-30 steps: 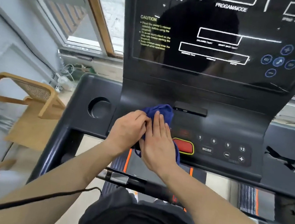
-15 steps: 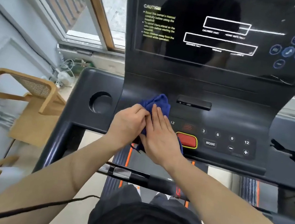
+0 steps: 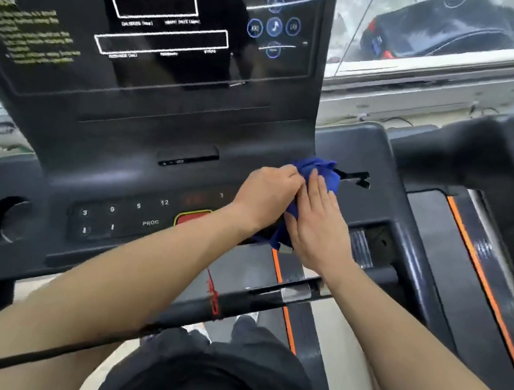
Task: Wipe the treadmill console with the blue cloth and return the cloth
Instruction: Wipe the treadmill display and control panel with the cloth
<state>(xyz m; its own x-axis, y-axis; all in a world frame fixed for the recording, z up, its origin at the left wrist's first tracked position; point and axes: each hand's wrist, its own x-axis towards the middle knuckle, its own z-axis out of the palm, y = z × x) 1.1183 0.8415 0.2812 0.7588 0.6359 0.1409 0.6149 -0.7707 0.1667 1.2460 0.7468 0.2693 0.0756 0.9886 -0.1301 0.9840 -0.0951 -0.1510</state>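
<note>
Outside the window at the upper right of the frame, a dark car (image 3: 446, 32) parked in the wet. Down below, a big black treadmill console (image 3: 141, 148) across the middle, tilted in the view. Dark glass screen (image 3: 162, 19) at the top, with yellow warning words at the left. Round cup hole (image 3: 5, 219) at the lower left. Number keys and a red stop button (image 3: 192, 218) along the low part of the console, just left of the hands. Blue cloth (image 3: 319, 169) bunched up on the console, right of the middle of the frame, just left of a small black clip (image 3: 355, 177). Left hand (image 3: 265, 196) curled shut on the near left side of the cloth. Right hand (image 3: 318, 229) flat and open, fingers together, pressing down on the cloth. Both hands touching the cloth and touching each other, so neither one nearer than the other. Cloth running from the top edge of the hands down toward the near edge of the console, with a blue tail hanging between the wrists. Looks like the wiping step, not finished yet. Left part of the console and the keys lie to the left of the hands, so probably a push of the cloth that way comes next. No sign of the spot for putting the cloth back.
</note>
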